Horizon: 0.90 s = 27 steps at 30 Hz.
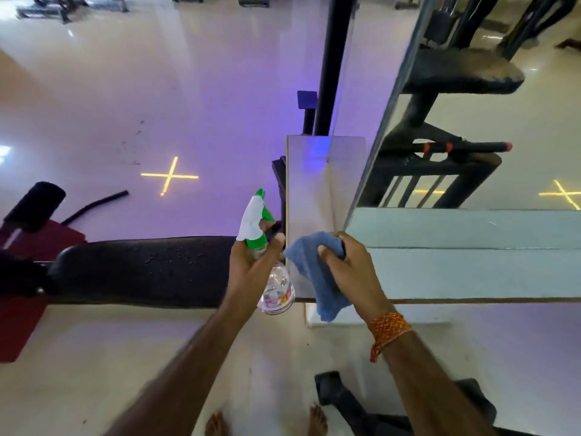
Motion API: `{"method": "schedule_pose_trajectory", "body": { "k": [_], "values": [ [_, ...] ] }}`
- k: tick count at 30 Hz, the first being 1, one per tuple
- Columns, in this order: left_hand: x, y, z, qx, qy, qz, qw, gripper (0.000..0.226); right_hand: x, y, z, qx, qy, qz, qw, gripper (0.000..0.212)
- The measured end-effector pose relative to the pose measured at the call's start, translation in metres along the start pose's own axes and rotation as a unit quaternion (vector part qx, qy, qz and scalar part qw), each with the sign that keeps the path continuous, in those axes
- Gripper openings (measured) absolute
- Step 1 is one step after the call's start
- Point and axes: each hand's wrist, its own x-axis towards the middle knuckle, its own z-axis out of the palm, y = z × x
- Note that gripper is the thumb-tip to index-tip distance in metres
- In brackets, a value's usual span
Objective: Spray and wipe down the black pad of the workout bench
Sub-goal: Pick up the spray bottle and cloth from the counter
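Observation:
The black bench pad [141, 269] lies across the left middle of the head view, with small droplets glinting on its top. My left hand [251, 262] grips a clear spray bottle [276, 291] by its neck, over the pad's right end. The bottle's white and green trigger head [254, 220] points up and to the left. My right hand [349, 269] holds a crumpled blue cloth [314, 272] just right of the bottle, in front of a grey ledge.
A grey ledge [323, 184] and a large mirror [471, 121] stand to the right. A red mat [19, 322] and a black roller pad [34, 206] sit at the left. Black equipment [393, 407] lies on the floor near my bare feet [317, 420].

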Motion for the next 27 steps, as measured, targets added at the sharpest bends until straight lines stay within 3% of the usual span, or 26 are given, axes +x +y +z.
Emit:
{"method": "schedule_pose_trajectory", "body": {
  "k": [4, 12, 17, 19, 24, 27],
  "values": [
    [0.007, -0.002, -0.077, -0.052, 0.023, -0.052, 0.997, 0.013, 0.006, -0.04, 0.069, 0.027, -0.044, -0.012, 0.999, 0.012],
    [0.033, -0.016, -0.255, -0.1, 0.049, -0.053, 0.992, 0.014, 0.014, -0.101, 0.233, 0.026, -0.099, 0.0, 0.995, 0.014],
    [0.059, -0.035, -0.337, -0.065, 0.061, -0.08, 0.993, 0.06, 0.027, -0.128, 0.313, 0.026, -0.107, 0.03, 0.993, 0.012],
    [0.073, -0.048, -0.362, -0.057, 0.069, -0.091, 0.992, 0.067, 0.039, -0.131, 0.341, 0.018, -0.099, 0.036, 0.994, 0.011],
    [0.118, -0.085, -0.411, -0.015, 0.096, -0.096, 0.991, 0.044, 0.085, -0.123, 0.402, -0.009, -0.12, 0.053, 0.991, 0.004],
    [0.151, -0.112, -0.434, 0.014, 0.103, -0.116, 0.988, 0.036, 0.12, -0.106, 0.443, -0.06, -0.141, 0.063, 0.986, 0.014]
  ]
}}
